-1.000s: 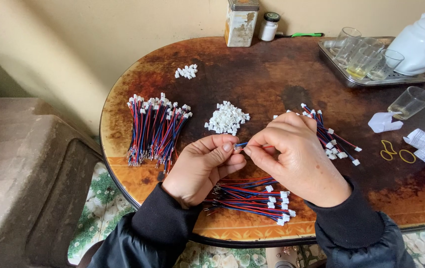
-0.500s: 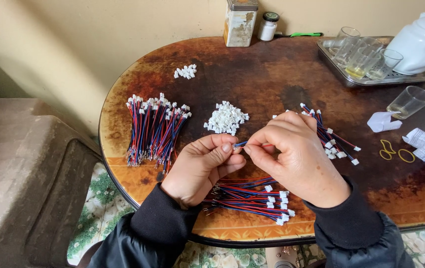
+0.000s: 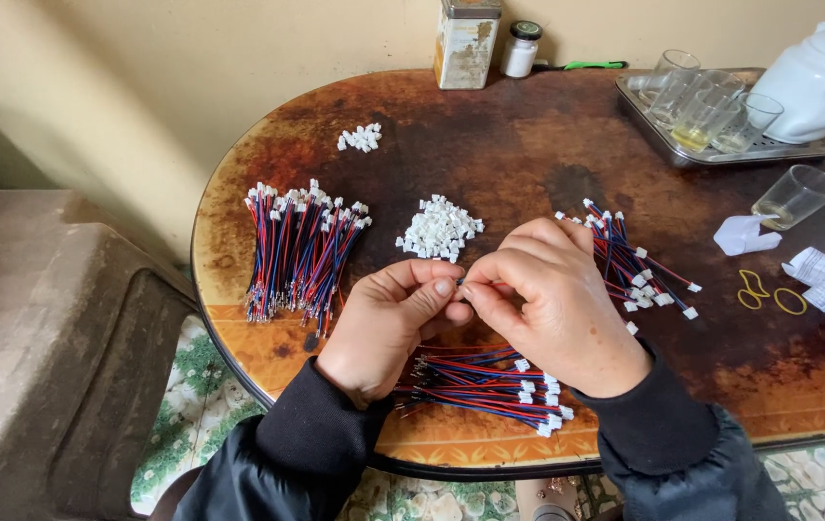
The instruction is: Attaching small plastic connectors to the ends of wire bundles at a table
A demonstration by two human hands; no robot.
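On the table (image 3: 547,135), a wire bundle (image 3: 298,253) is placed left, a connector pile (image 3: 439,228) centrally, and a tray (image 3: 817,145) behind right.

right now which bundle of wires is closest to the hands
The bundle of red, blue and black wires lying just under both hands at the table's near edge; the other two lie farther out.

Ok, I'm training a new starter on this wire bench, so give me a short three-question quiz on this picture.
1. True or false: the left hand and right hand meet at their fingertips.
2. Which lies nearest the hands: A, teapot; B, pile of white connectors; C, tin?
3. What lies beneath the wrists?

Key: 1 true. 2 B. 3 A bundle of red, blue and black wires with white plugs.
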